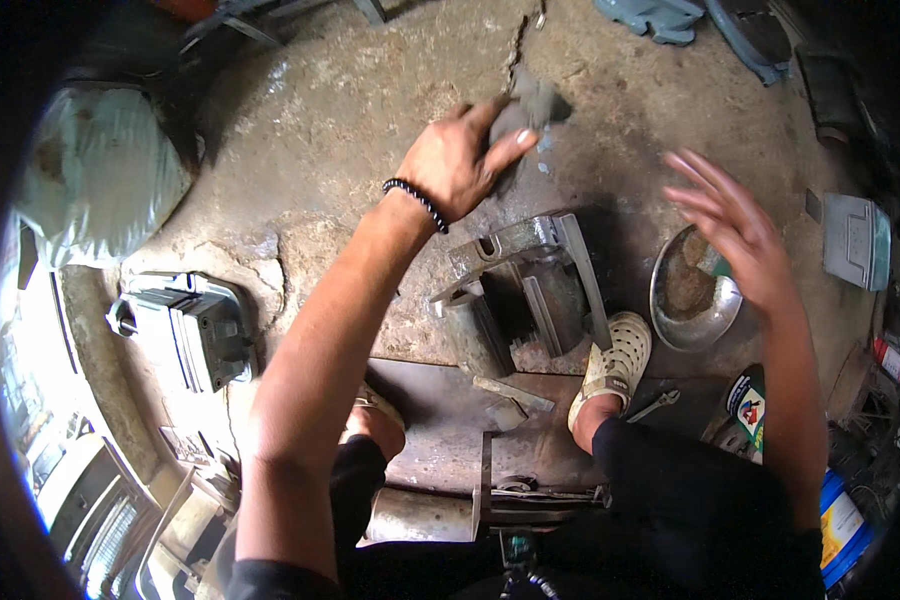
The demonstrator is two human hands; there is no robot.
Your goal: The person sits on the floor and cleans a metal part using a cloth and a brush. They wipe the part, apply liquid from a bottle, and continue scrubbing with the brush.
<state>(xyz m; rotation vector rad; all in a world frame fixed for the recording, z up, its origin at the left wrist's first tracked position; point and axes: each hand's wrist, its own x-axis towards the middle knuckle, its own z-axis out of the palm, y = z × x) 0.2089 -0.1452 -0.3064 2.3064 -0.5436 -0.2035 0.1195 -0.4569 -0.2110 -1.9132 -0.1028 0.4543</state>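
Observation:
My left hand, with a black bead bracelet at the wrist, is closed on a grey rag above the concrete floor. The rag is smeared by motion. Below it, between my feet, stands a heavy grey metal casting with upright walls and a slot. My right hand is in the air with its fingers stretched out and blurred, holding nothing visible. Just under it is a round metal bowl with brown matter inside. Part of a green-edged object shows in the bowl, partly hidden by the hand.
To the left lies a grey machined metal assembly. A plastic-covered round thing sits farther left. A wrench and a dark bottle lie by my right leg. Blue-grey metal parts are at the far right.

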